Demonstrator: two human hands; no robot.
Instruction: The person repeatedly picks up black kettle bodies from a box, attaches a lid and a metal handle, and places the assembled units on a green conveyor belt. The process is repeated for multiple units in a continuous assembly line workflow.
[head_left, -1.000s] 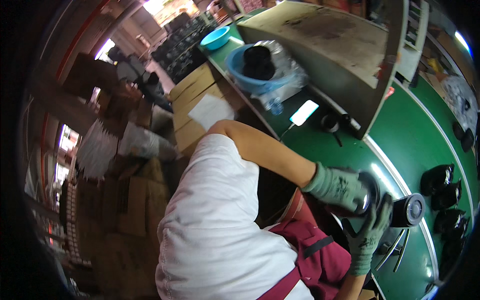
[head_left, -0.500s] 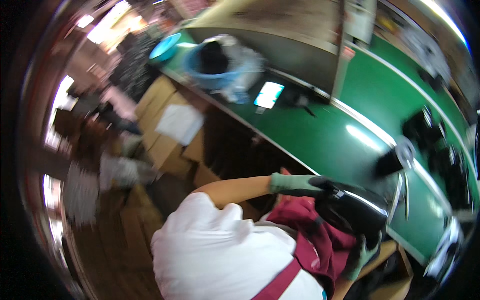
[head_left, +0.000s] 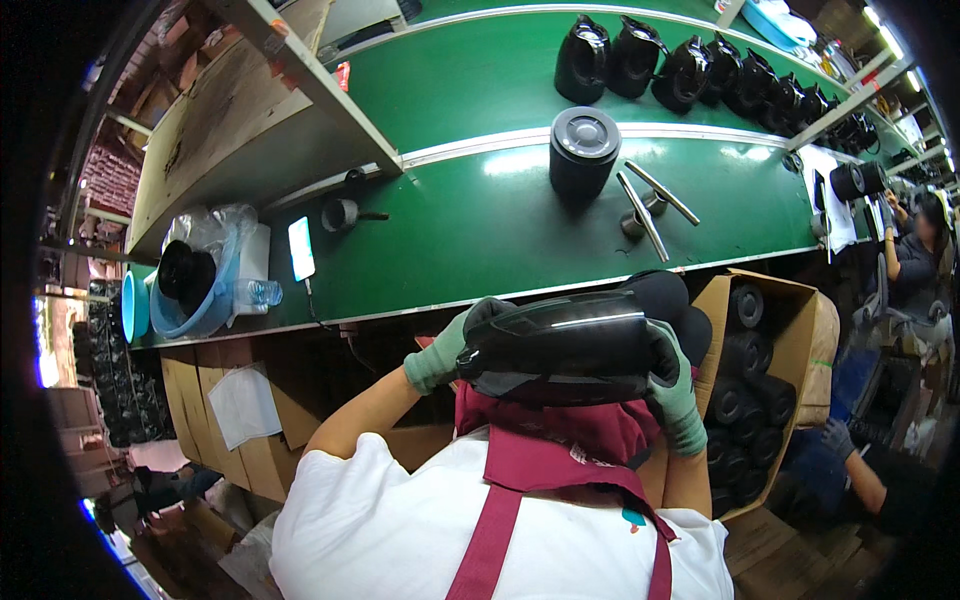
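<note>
Your left hand (head_left: 447, 352) and right hand (head_left: 677, 392), in pale green knit gloves darker at the fingers, grip the black jug (head_left: 560, 350) at its two ends; the jug is rounded, smooth and glossy, a bright streak running along it, and it lies sideways between your hands, nearer you than the upright canister (head_left: 583, 165); that canister is a dull black cylinder with a grey, ring-marked top; just right of the canister, a metal stand (head_left: 650, 212) shows two slim, shiny bars; half a second ago the jug sloped down to the right, and now it is nearly level; your view has swung too, so the tabletop (head_left: 450, 230) runs across it; the canister stays standing on that smooth, shiny green tabletop; beyond the canister and off to its right, more glossy jugs (head_left: 685, 75) stand in a row past a pale rail (head_left: 480, 147); well left of the canister are a lit phone (head_left: 301, 248) and a light blue basin (head_left: 205, 318); right of the canister and nearer you, an open cardboard carton (head_left: 712, 325) holds dark round parts (head_left: 750, 352).
</note>
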